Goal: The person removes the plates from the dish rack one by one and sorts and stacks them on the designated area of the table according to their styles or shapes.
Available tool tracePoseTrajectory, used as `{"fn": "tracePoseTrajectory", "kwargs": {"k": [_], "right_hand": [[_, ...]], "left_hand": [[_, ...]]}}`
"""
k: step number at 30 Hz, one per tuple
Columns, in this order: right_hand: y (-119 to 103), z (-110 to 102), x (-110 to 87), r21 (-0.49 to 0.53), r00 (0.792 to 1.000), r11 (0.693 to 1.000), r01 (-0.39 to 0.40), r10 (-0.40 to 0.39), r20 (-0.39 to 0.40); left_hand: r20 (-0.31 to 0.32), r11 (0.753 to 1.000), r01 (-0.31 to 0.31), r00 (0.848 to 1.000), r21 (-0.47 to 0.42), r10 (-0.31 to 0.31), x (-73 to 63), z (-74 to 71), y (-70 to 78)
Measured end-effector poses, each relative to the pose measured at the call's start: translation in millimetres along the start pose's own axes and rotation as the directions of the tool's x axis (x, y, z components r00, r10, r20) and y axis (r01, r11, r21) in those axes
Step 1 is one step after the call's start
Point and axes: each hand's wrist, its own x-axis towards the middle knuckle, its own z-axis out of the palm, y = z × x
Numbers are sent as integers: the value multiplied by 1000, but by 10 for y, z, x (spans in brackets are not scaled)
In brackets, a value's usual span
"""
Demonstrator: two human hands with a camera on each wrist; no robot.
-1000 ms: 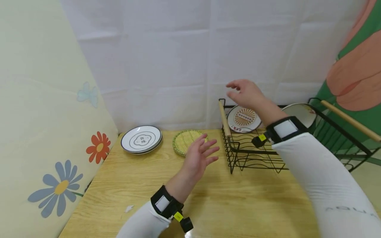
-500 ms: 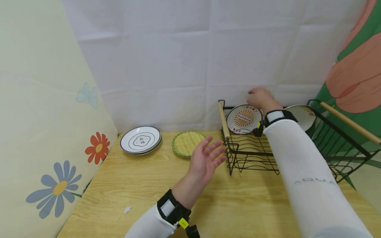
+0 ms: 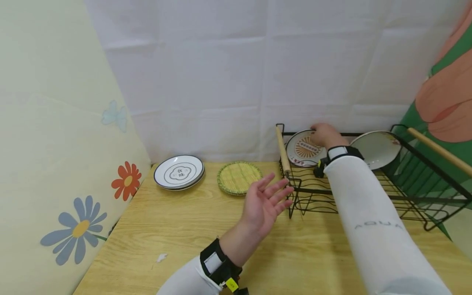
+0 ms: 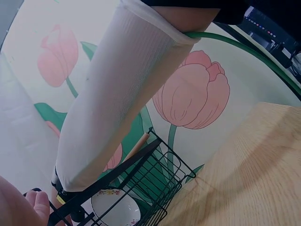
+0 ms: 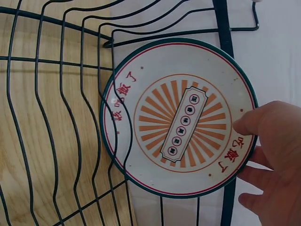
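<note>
In the right wrist view, my right hand (image 5: 277,165) pinches the rim of a round plate (image 5: 183,89) with an orange sunburst and red characters. The thumb lies on its face and fingers reach behind the edge. This plate leans upright in the black wire dish rack (image 3: 321,191), at its left end. My left hand (image 3: 263,205) is held palm up in front of the rack's left corner, fingers spread, holding nothing. Close to it on the table lies a round woven yellow-green mat (image 3: 239,178).
A white bowl-like dish (image 3: 377,149) with floral marks stands in the rack's right part. White plates (image 3: 179,172) with dark rims are stacked at the table's back left. The rack has wooden handles (image 3: 283,149). A white scrap (image 3: 161,257) lies on the wooden table (image 3: 177,221).
My right hand has moved right and down from above the rack onto the sunburst plate's rim and now pinches it. The left hand has drifted slightly right, still spread.
</note>
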Motion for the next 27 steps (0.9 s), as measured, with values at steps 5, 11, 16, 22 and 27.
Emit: {"fn": "tracePoseTrajectory", "kwargs": {"k": [5, 11, 16, 22, 27], "right_hand": [[34, 33, -55, -35, 995, 999, 20, -23, -100], [127, 27, -84, -99, 989, 994, 48, -61, -133], [181, -40, -132, -88, 992, 994, 65, -74, -104], [158, -265, -229, -79, 995, 995, 54, -61, -82], [67, -618, -261, -133, 987, 985, 105, -120, -107]], "left_hand": [[0, 1000, 5, 1000, -4, -5, 10, 7, -23], [1, 1000, -3, 1000, -6, 3, 40, 6, -36], [7, 1000, -10, 1000, -4, 10, 71, 11, -29], [9, 1000, -29, 1000, -6, 29, 106, 24, 14], [7, 998, -53, 999, -21, 53, 129, 17, 94]]}}
